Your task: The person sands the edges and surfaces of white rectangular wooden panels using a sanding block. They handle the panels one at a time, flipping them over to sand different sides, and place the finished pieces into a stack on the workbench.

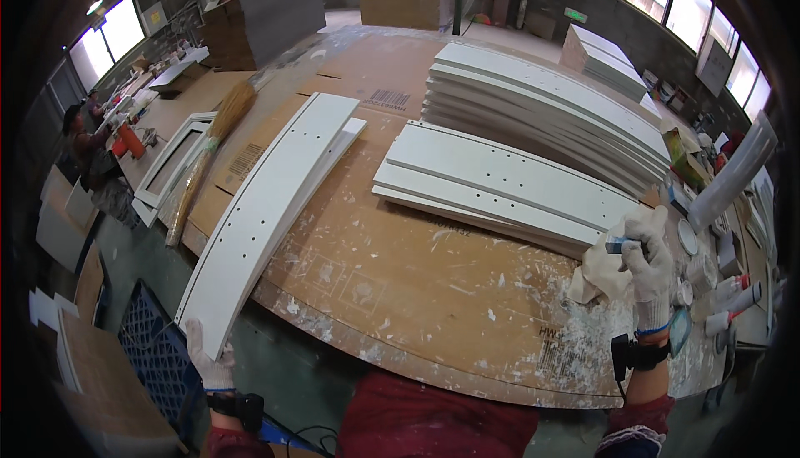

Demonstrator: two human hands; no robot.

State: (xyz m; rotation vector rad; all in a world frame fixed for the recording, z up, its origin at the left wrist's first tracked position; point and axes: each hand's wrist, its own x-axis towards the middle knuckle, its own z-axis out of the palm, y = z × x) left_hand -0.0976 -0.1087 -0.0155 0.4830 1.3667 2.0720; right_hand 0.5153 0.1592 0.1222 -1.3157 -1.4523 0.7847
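My left hand [210, 358], in a white knit glove, grips the near end of a long white panel [265, 200] with small drilled holes. That panel lies slantwise on the left of the table, on top of another white panel [333, 151]. My right hand [650, 270], gloved too, is closed on a small blue-grey piece [617, 245] whose kind I cannot make out. It is over a crumpled cream cloth [598, 273], beside the right end of a low stack of white drilled panels [500, 170]. My right palm is hidden.
Behind the low stack rises a taller stack of white panels [542, 95]. Cardboard [392, 266] with white specks covers the table. A straw broom [212, 154] and white frames [171, 162] lie at left. Cans and tubes [700, 273] crowd the right side. Another person [100, 158] stands far left.
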